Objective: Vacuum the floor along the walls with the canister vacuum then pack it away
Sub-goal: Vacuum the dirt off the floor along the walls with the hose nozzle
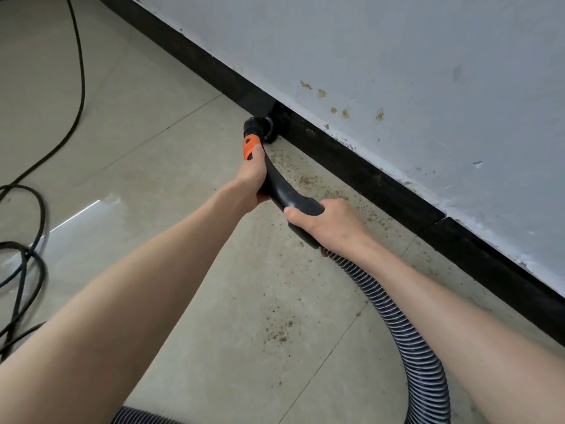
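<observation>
Underfoot, gritty tiles [189,301] beside skirting [351,166].

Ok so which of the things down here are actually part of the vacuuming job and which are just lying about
Part of the job:
left hand and right hand, both gripping the black handle
nozzle against the skirting board
ribbed hose
brown crumbs on the tiles

Just lying about:
black cable
wall stains

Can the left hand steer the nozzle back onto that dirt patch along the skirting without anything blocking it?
Probably yes. The left hand grips the wand behind the nozzle, and the dirt patch lies on open floor beside it.
</observation>
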The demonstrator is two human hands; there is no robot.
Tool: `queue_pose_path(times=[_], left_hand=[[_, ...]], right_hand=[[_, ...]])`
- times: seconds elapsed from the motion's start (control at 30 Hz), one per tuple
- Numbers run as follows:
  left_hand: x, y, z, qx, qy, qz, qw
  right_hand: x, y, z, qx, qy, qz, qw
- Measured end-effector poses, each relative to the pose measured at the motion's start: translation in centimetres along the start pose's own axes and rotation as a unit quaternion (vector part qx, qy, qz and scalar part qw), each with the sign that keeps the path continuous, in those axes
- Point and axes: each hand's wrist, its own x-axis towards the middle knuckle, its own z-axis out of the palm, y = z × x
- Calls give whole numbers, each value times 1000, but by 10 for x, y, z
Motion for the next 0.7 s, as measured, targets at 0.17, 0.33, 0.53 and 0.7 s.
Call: queue_pose_path(times=[0.17,0.33,0.53,0.7], left_hand=[[2,2,0,45,-15,4,999],[-1,8,4,85,-15,18,996],[-13,8,6,118,-26,23,992],[-24,3,3,133,-37,24,990]], right_hand=[[-5,2,6,57,-9,9,998],[-14,1,4,127,-11,17,992],[-29,0,5,180,-11,49,982],[-40,3,11,179,-12,51,982]])
